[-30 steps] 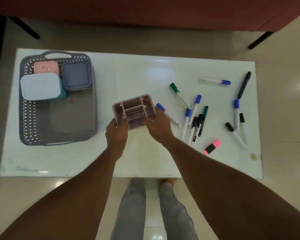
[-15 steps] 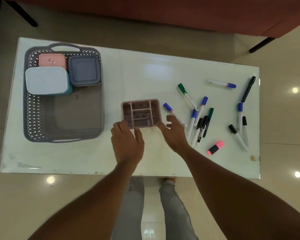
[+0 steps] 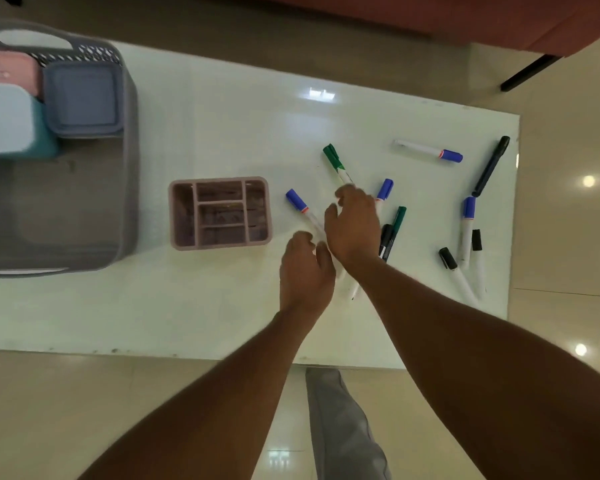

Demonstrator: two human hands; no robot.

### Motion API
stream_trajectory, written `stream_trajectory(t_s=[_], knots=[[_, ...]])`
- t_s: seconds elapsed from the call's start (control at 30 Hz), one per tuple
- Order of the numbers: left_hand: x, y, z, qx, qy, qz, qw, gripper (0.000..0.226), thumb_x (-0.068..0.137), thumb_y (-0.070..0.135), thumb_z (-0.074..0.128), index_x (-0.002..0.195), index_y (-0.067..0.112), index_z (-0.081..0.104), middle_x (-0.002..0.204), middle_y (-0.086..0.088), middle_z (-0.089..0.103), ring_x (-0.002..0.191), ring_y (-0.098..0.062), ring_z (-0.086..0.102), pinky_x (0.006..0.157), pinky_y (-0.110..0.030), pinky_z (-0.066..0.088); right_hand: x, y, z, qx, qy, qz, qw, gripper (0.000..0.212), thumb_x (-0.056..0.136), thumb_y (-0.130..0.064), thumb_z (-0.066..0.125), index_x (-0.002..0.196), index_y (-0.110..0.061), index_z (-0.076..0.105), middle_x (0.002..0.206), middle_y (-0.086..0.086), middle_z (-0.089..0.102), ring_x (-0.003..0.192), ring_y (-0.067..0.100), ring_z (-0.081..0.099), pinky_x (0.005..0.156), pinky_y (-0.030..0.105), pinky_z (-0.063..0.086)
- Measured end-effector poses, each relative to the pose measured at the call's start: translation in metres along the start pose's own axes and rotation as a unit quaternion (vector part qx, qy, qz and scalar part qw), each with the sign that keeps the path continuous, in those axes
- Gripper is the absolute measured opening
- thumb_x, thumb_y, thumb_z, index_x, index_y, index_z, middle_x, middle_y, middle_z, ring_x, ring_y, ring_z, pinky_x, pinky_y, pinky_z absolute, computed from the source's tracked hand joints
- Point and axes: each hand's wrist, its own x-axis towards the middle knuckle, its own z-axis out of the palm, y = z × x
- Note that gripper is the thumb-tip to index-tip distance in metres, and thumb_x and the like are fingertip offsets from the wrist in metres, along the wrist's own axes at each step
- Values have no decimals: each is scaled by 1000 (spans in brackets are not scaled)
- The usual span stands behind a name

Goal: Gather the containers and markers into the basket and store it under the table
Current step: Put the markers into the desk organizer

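Note:
A pink divided organiser stands on the white table, free of both hands. My left hand hovers open just right of it, near a blue-capped marker. My right hand is spread open over a cluster of markers, next to a green marker. Several more markers lie to the right, among them a blue-capped marker and a long black marker. The grey basket at the left holds a pink container, a light blue container and a purple-blue container.
The table's near edge runs just beyond my legs. A red sofa with a black leg stands behind the table. Shiny tiled floor surrounds everything.
Both hands let go of the pink organiser, which now rests on the table, and moved right to the markers. The view shifted right, cutting off the basket's left side.

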Motion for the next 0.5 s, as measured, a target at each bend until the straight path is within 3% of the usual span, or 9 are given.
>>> stream_trajectory(t_s=[0.1, 0.2, 0.3, 0.4, 0.5], knots=[[19, 14, 18, 7, 60, -52, 997, 34, 97, 38, 52, 120, 13, 53, 117, -4, 66, 103, -19, 66, 84, -29, 52, 23, 16, -12, -39, 30, -15, 999, 29, 92, -16, 55, 121, -12, 56, 117, 5, 60, 113, 23, 51, 87, 35, 47], [41, 29, 34, 35, 88, -91, 991, 47, 93, 47, 56, 125, 12, 52, 121, -3, 65, 107, -20, 65, 78, -26, 47, 48, 29, -24, -78, -27, -30, 996, 38, 91, -22, 56, 127, -12, 50, 123, 7, 56, 118, 26, 47, 93, 39, 44], [55, 35, 49, 45, 108, -149, 982, 43, 93, 38, 60, 127, 11, 53, 121, -3, 66, 105, -20, 66, 72, -23, 42, 62, 35, -24, -77, -86, -42, 992, 34, 93, -24, 56, 124, -12, 53, 118, 9, 61, 111, 28, 53, 84, 39, 49], [57, 33, 54, 30, 123, -180, 975, 43, 91, 26, 65, 127, 10, 48, 122, -7, 65, 103, -23, 68, 74, -24, 51, 62, 36, -17, -44, -111, -32, 992, 27, 94, -22, 56, 120, -12, 56, 113, 9, 63, 97, 25, 58, 72, 32, 47], [54, 32, 51, 6, 119, -185, 975, 45, 89, 21, 68, 125, 9, 44, 120, -10, 64, 98, -23, 68, 69, -23, 51, 58, 33, -15, 22, -125, 1, 992, 26, 93, -23, 62, 116, -12, 61, 109, 6, 66, 86, 17, 55, 72, 28, 44]])
